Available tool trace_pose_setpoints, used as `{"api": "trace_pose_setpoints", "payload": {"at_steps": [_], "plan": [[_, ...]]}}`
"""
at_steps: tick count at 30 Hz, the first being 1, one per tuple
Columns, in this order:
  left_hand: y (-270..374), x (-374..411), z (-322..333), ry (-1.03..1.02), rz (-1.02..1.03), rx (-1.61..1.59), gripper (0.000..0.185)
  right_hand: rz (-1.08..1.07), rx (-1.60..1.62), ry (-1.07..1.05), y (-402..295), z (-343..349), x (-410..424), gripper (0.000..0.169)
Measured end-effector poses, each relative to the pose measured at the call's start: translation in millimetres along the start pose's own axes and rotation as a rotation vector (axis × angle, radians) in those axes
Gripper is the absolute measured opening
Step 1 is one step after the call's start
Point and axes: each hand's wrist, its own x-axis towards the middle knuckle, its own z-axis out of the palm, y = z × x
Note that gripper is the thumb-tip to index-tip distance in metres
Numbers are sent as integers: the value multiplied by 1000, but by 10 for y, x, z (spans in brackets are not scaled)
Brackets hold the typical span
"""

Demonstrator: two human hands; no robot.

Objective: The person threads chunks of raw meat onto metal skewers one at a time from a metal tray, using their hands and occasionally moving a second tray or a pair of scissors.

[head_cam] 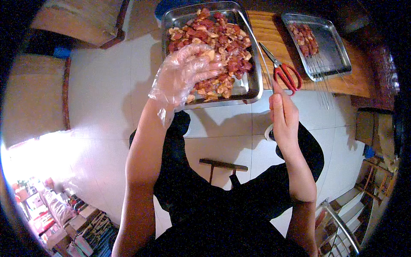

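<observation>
My left hand, in a clear plastic glove, is over a deep metal tray heaped with raw meat chunks. A pale piece of meat shows between its gloved fingers. Just beyond the tray's right rim, my bare right hand grips a thin metal skewer that points up and away. No meat can be seen on the skewer's visible length. Scissors with red handles lie on the wooden table, close to my right hand.
A second metal tray on the right holds several loaded meat skewers, their bare ends jutting over its near rim. Below my hands are my dark-clothed legs and a small stool-like frame. Stairs with a metal rail stand at lower right.
</observation>
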Motion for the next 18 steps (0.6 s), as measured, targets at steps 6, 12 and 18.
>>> {"api": "trace_pose_setpoints", "payload": {"at_steps": [6, 12, 18], "plan": [[122, -4, -10, 176, -27, 155, 34, -125, -142, -96, -185, 71, 17, 25], [134, -24, -254, 107, 76, 187, 38, -213, -186, -57, -162, 175, -10, 29], [180, -21, -298, -84, 64, -179, 39, -212, -286, -84, -215, 136, -56, 31]]}}
